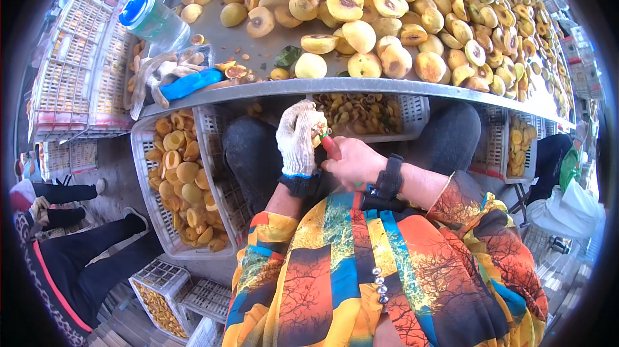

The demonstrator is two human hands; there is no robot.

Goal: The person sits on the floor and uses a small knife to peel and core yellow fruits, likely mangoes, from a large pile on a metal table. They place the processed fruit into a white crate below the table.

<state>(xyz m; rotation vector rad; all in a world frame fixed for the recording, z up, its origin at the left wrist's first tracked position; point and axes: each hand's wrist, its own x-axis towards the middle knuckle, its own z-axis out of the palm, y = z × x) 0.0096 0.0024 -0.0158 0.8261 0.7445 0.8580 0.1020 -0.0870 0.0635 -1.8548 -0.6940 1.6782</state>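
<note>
My left hand (297,137), in a white knitted glove, is closed around a piece of yellow fruit (316,138) above my lap. My bare right hand (355,158) grips the red handle of a small hand tool (331,146), whose metal end meets the fruit; its exact shape is partly hidden. Halved yellow stone fruit (345,5), many with brown centres, are heaped on the metal table (271,87) in front of me. Below the table edge, between my knees, a white plastic crate (415,117) holds fruit scraps.
A white crate of pitted fruit halves (145,192) stands at my left. A water bottle (157,21), spare gloves (167,71) and a blue-handled object (191,83) lie on the table's left end. Stacked crates (67,71) rise at the far left. Other people's legs (111,250) show beside me.
</note>
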